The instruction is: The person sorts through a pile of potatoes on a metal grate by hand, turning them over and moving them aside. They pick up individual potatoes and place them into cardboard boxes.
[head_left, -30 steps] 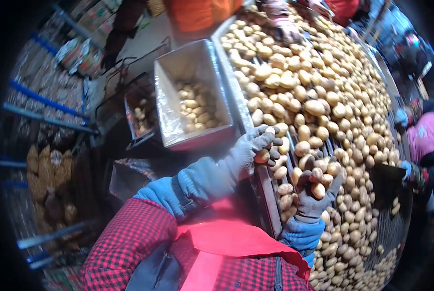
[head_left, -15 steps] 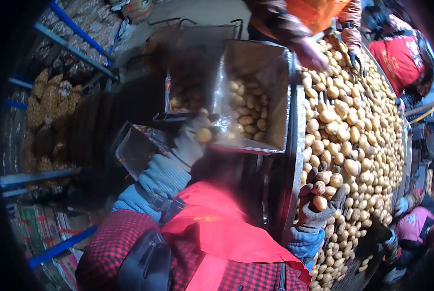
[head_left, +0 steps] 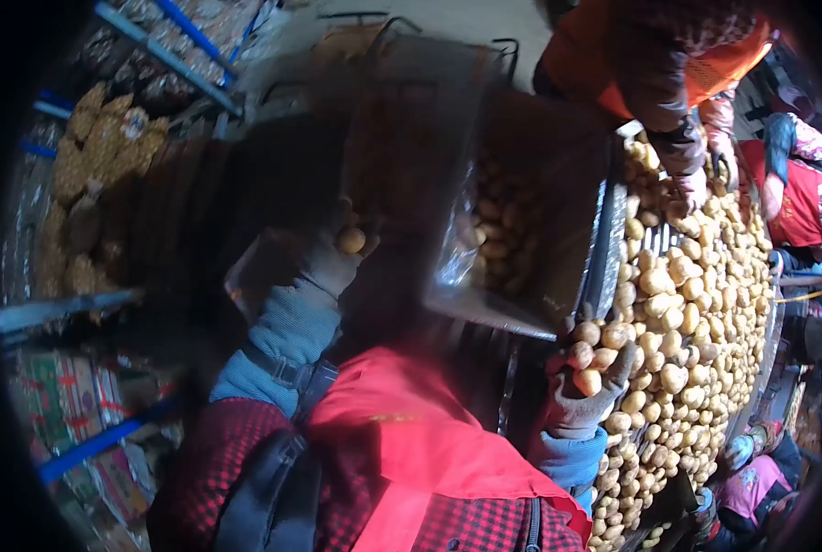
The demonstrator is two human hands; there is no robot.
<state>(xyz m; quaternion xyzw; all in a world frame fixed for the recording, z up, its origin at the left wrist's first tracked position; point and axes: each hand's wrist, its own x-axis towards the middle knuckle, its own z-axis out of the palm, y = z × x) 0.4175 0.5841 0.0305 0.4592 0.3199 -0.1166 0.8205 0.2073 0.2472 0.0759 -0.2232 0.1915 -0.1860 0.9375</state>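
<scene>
My left hand, in a grey glove, is closed around a potato. It is over the dark, blurred area left of the plastic-lined box, which has several potatoes inside. Several potatoes rest in the curled fingers of my gloved right hand. That hand is at the near edge of the potato heap, close to the box's front right corner.
Across the heap, a person in an orange vest reaches into the potatoes. Other people in red and pink stand along its far side. Mesh sacks and blue rails are at the left.
My right hand has moved up along the heap's edge with its potatoes, toward the box. My left hand, still holding a potato, appears farther left. The view has shifted, and the person in orange has leaned farther in.
</scene>
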